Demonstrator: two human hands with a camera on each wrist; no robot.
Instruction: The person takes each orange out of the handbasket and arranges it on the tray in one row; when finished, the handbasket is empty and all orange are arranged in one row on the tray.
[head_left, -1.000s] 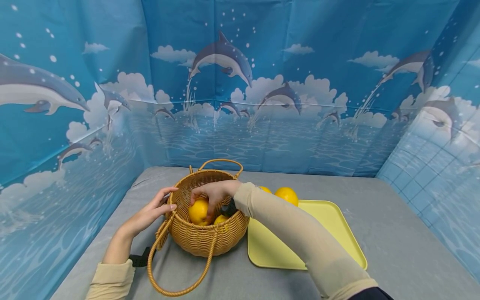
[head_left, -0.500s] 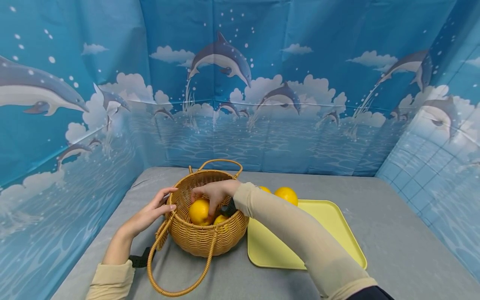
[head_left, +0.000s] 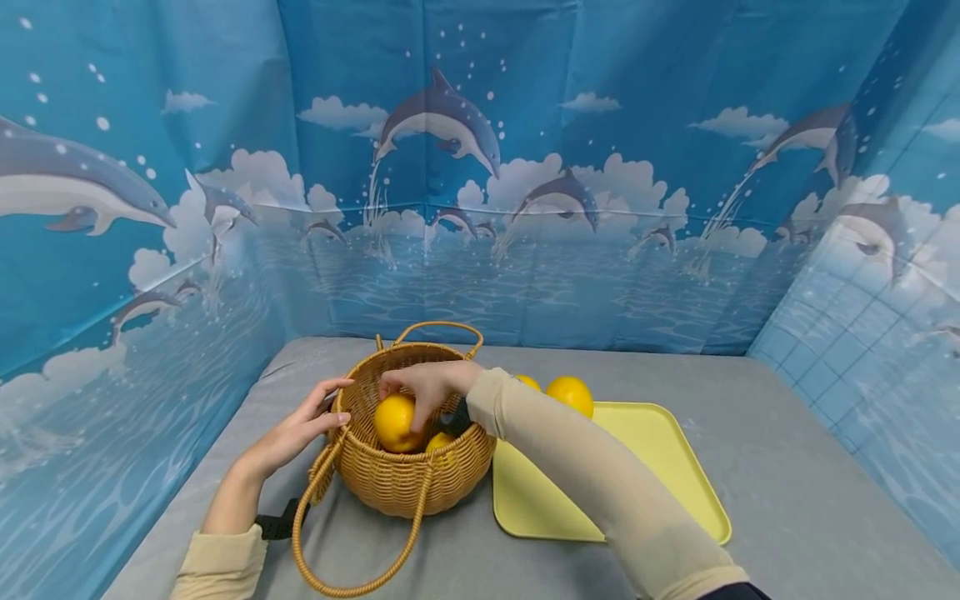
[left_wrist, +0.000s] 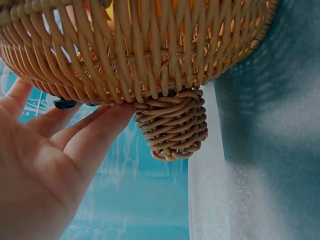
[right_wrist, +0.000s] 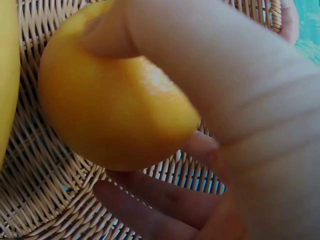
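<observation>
In the head view my right hand reaches down into a round wicker basket and holds an orange. In the right wrist view the thumb lies on top of the orange, with the other fingers around its far side and below, partly hidden. A second yellow fruit sits low in the basket, mostly covered. My left hand rests at the basket's left rim. Its fingers stretch out nearly straight against the outer wicker wall in the left wrist view.
Right of the basket lies a yellow tray on a grey cloth-covered table. An orange sits at its back left corner, another partly behind my sleeve. One basket handle hangs forward; the other stands at the back.
The orange in the basket has shifted very slightly left, and the right hand's fingers and thumb have eased a little upward on it. The left hand stays at the rim.
</observation>
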